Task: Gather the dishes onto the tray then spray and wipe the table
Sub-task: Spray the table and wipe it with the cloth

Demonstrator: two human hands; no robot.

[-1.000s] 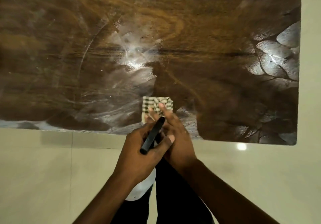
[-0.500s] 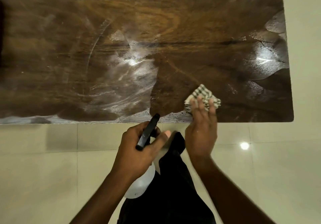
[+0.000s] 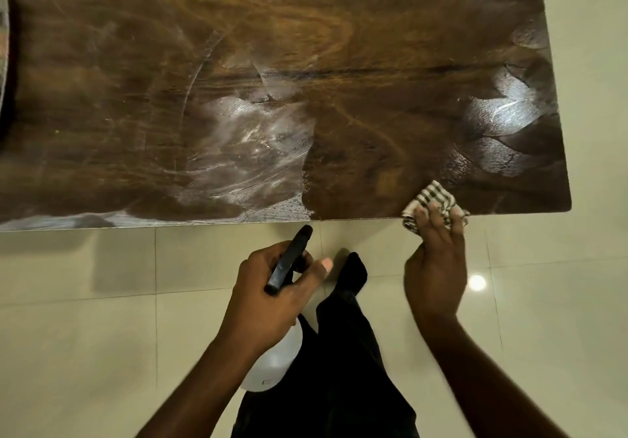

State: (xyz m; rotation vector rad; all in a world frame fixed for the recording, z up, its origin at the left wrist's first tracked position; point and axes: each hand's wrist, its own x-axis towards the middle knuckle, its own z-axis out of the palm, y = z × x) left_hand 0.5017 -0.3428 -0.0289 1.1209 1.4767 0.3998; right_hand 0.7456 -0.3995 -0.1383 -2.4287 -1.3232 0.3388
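Table (image 3: 306, 64) shows wet streaks mid-surface. The checked cloth (image 3: 430, 198) lies on its near edge by the right corner, pressed under the right hand's (image 3: 436, 267) flat, nearly straight fingers. The left hand (image 3: 272, 298) curls round the spray bottle (image 3: 289, 261), just off that edge. Overlapping strokes with even pressure should clear the streaks.

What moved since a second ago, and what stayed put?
The right hand slid the checked cloth to the right along the near edge of the table, from about the middle toward the right corner. The cloth now lies partly past the edge. The left hand stayed off the table, gripping the spray bottle. Nothing was picked up or let go.
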